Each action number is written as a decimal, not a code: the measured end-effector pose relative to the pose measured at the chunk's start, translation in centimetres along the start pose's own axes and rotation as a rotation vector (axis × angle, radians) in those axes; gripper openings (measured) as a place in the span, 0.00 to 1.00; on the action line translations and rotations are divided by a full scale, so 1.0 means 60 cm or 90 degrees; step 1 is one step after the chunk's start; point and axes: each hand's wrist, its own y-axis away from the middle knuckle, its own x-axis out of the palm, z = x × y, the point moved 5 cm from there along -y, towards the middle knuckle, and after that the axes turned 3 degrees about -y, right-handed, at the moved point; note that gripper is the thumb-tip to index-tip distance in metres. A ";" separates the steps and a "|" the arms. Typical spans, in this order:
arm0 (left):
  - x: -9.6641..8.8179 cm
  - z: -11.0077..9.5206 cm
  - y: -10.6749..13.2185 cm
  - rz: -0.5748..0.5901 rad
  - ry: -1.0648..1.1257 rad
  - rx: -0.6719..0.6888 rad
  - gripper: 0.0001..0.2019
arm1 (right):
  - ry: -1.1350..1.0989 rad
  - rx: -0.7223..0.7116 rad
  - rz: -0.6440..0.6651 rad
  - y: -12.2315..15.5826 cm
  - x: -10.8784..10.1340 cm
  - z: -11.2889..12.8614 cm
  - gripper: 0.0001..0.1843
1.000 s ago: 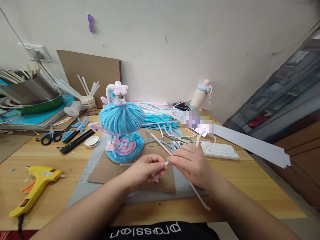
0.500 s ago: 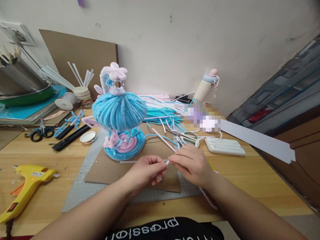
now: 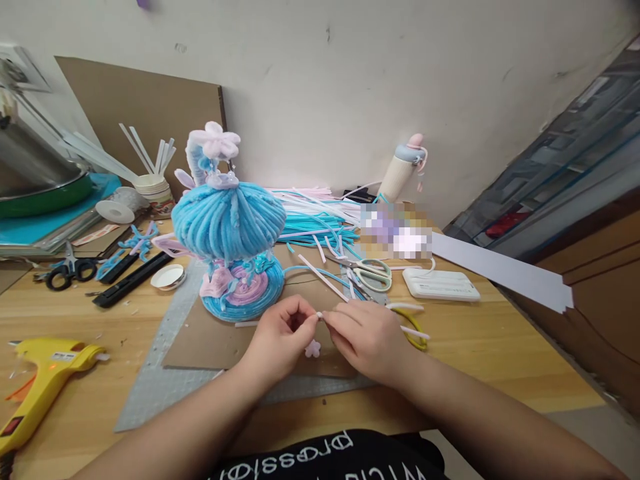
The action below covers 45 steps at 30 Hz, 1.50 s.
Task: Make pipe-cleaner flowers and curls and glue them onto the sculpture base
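My left hand (image 3: 284,337) and my right hand (image 3: 369,339) meet fingertip to fingertip above the cardboard sheet (image 3: 220,350). Both pinch a small, pale piece of pipe cleaner (image 3: 320,316), mostly hidden by the fingers. Just beneath, a small pale pink flower (image 3: 313,349) shows; whether it hangs from the left fingers or lies on the cardboard, I cannot tell. Behind my left hand stands a fuzzy lamp-like craft piece (image 3: 230,220), with a blue pleated shade, a pink flower on top and a round blue-and-pink base.
At left lie a yellow glue gun (image 3: 55,363), black scissors (image 3: 71,268) and a black cutter (image 3: 133,280). Pipe cleaners (image 3: 315,227) are piled behind. Light-handled scissors (image 3: 373,273), a yellow-handled tool (image 3: 417,338), a white power bank (image 3: 440,285) and a bottle (image 3: 403,170) stand or lie rightward.
The view has shifted slightly right. My fingertips now cover more of the pale piece, and the small flower under my left hand shows more fully. The pale strip below my right forearm has left sight.
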 end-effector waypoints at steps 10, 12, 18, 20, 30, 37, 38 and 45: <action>0.007 -0.024 0.003 0.069 -0.280 0.219 0.08 | -0.160 -0.054 -0.071 -0.008 -0.015 0.003 0.08; 0.009 -0.024 0.005 0.079 -0.264 0.232 0.07 | -0.258 0.024 -0.099 -0.012 -0.012 -0.014 0.07; -0.001 -0.033 0.011 0.007 -0.204 0.271 0.05 | -0.162 0.014 -0.067 -0.012 -0.011 -0.017 0.08; -0.006 -0.035 0.010 -0.029 -0.221 0.281 0.06 | -0.081 -0.022 -0.032 -0.011 -0.012 -0.006 0.09; 0.007 -0.027 0.007 0.054 -0.334 0.336 0.09 | -0.210 -0.097 -0.100 -0.010 -0.022 0.002 0.09; 0.001 -0.030 0.009 0.038 -0.194 0.279 0.06 | -0.295 0.038 -0.128 -0.013 -0.013 -0.026 0.07; -0.002 -0.030 0.008 0.018 -0.188 0.270 0.06 | -0.257 0.022 -0.103 -0.013 -0.012 -0.023 0.07; -0.008 -0.023 -0.001 -0.043 -0.272 0.244 0.07 | -0.122 -0.135 -0.016 -0.006 -0.019 0.012 0.08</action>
